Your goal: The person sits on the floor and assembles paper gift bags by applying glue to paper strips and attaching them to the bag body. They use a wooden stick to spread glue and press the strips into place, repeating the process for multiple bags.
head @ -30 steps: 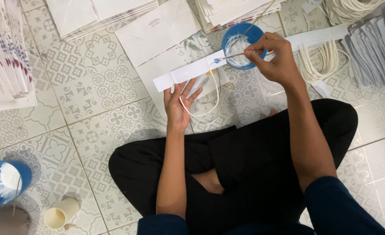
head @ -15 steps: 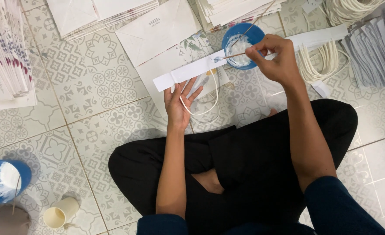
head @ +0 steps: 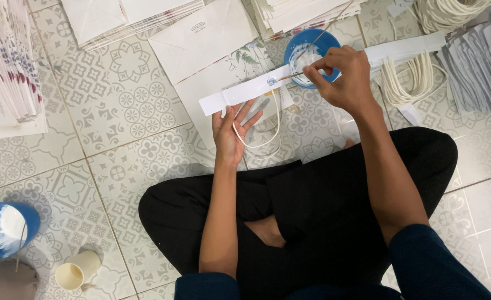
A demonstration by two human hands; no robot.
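My left hand (head: 230, 133) lies palm up under a long white paper strip (head: 245, 91), supporting it, with a loop of white cord (head: 267, 139) hanging by its fingers. My right hand (head: 342, 75) pinches a thin stick (head: 292, 76) whose tip rests on the strip near a small blue mark. Just behind my right hand stands a blue bowl (head: 306, 47) with white paste in it. I sit cross-legged in black trousers on a patterned tile floor (head: 118, 105).
Flat white paper bags (head: 212, 39) lie ahead, with stacks at top left and top centre. Printed sheets (head: 6, 61) fan out at left. White cord handles (head: 412, 78) and grey strips (head: 479, 61) lie at right. A second blue bowl (head: 4, 228) and a paper cup (head: 76, 269) sit lower left.
My right hand and the stick have shifted a little along the strip; my left hand stays under it.
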